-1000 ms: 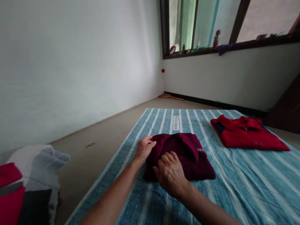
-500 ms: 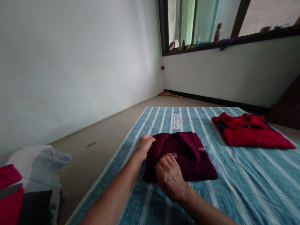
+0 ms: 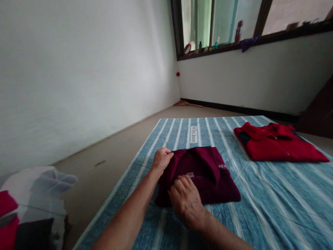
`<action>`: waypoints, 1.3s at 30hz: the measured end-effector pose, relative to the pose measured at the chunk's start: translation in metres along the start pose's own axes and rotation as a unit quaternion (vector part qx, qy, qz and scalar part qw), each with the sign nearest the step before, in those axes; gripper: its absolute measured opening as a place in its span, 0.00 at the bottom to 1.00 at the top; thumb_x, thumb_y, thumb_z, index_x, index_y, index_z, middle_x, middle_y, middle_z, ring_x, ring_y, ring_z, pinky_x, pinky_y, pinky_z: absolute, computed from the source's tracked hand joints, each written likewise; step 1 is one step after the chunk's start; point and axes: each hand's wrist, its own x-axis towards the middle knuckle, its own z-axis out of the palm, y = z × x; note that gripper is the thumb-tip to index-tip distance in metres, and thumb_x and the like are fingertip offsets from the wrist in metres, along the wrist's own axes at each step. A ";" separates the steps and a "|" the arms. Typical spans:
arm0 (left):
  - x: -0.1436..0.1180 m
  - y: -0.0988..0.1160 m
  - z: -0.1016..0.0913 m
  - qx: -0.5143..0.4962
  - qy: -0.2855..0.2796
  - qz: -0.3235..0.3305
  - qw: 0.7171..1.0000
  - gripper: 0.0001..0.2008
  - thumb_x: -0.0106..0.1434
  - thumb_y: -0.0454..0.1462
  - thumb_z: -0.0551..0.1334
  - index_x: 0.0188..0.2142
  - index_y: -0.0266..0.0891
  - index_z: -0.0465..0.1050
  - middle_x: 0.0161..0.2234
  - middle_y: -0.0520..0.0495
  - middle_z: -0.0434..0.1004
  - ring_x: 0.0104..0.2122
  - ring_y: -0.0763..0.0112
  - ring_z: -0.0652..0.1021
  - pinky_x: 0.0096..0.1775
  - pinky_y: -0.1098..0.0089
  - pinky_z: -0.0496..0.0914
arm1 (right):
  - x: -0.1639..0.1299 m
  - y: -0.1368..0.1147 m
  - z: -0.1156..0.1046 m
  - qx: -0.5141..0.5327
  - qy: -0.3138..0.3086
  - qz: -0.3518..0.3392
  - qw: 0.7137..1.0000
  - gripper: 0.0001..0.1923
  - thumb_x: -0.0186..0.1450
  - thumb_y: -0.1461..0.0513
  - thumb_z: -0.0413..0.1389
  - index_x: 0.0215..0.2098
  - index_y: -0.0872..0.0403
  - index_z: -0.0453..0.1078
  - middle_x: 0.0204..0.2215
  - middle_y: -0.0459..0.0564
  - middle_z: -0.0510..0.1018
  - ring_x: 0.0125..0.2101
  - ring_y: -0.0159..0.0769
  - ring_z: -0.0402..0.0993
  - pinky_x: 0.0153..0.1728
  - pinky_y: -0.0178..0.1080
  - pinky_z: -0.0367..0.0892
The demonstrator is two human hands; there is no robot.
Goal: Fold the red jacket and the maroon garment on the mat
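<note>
A folded maroon garment (image 3: 205, 166) with a collar and a small pale neck label lies on the blue striped sheet (image 3: 161, 146). White lettering shows on its right side. My left hand (image 3: 161, 160) pinches the garment's far left corner between thumb and fingers. Curled over the near edge, my right hand (image 3: 186, 199) grips the fabric close to the neck label; its fingertips are partly hidden. To the right, apart from both hands, a folded red jacket (image 3: 278, 144) with dark shoulder patches and a front zip rests on the same sheet.
At lower left stand a white bag (image 3: 44, 191) and red and black cloth (image 3: 33, 232). A broom (image 3: 188, 103) lies on the floor by the far wall. Bottles, a round mirror (image 3: 187, 49) and a purple cloth (image 3: 249, 43) sit along the window ledge.
The view has shifted slightly. Both hands keep their hold on the maroon garment, and its near left edge has moved slightly toward me. The red jacket lies as before.
</note>
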 end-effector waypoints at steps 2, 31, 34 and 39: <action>-0.003 0.000 0.002 0.038 0.003 0.024 0.999 0.03 0.52 0.36 0.60 0.24 0.39 0.70 0.20 0.53 0.72 0.22 0.72 0.72 0.27 0.74 0.63 | -0.001 0.000 0.001 0.000 0.002 -0.001 1.000 0.11 0.64 0.69 0.46 0.27 0.55 0.67 0.28 0.51 0.67 0.36 0.40 0.61 0.45 0.44 0.62; -0.038 0.043 -0.002 0.267 -0.082 0.082 0.957 0.07 0.52 0.31 0.60 0.30 0.35 0.76 0.35 0.39 0.78 0.38 0.58 0.77 0.39 0.67 0.68 | 0.070 0.064 -0.060 -0.083 -0.213 0.050 0.972 0.09 0.65 0.68 0.46 0.34 0.54 0.68 0.30 0.50 0.74 0.33 0.39 0.70 0.34 0.40 0.64; -0.044 0.048 -0.002 0.275 -0.074 0.072 0.956 0.10 0.53 0.29 0.57 0.32 0.34 0.76 0.35 0.37 0.78 0.38 0.57 0.78 0.38 0.67 0.68 | 0.095 0.092 -0.045 -0.099 -0.265 -0.020 0.959 0.09 0.63 0.69 0.49 0.37 0.53 0.70 0.29 0.49 0.75 0.32 0.37 0.71 0.31 0.37 0.63; -0.047 0.050 -0.001 0.291 -0.072 0.070 0.952 0.12 0.56 0.28 0.54 0.36 0.32 0.76 0.37 0.36 0.78 0.40 0.57 0.77 0.40 0.67 0.68 | 0.112 0.104 -0.017 -0.103 -0.330 -0.110 0.932 0.07 0.63 0.67 0.53 0.38 0.53 0.71 0.31 0.49 0.76 0.33 0.37 0.71 0.30 0.36 0.62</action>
